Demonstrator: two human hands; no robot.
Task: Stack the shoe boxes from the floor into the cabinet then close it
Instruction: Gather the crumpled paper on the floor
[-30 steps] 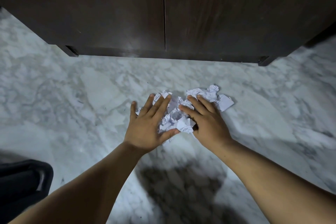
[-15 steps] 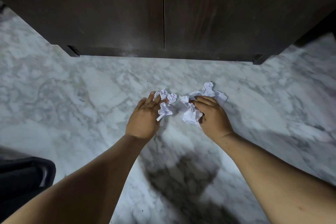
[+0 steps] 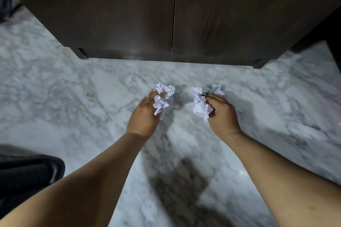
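No writing or label can be read anywhere in the head view. A dark wood cabinet fills the top, its two doors closed with only a thin seam between them, standing on short feet on the white marble floor. No shoe boxes show on the floor.

In front of the cabinet, both hands are low over the floor with bare forearms reaching in from below. The left hand has its fingers curled round a wad of crumpled white paper, some of which sticks out past the fingertips and between the thumb and palm. The right hand grips a second wad of crumpled paper, fingers bent over it, with more paper poking out above the knuckles. The two wads are apart, with bare marble between them.

A dark, soft-looking object sits at the lower left edge; what it is cannot be told. Dark specks are scattered over the marble.
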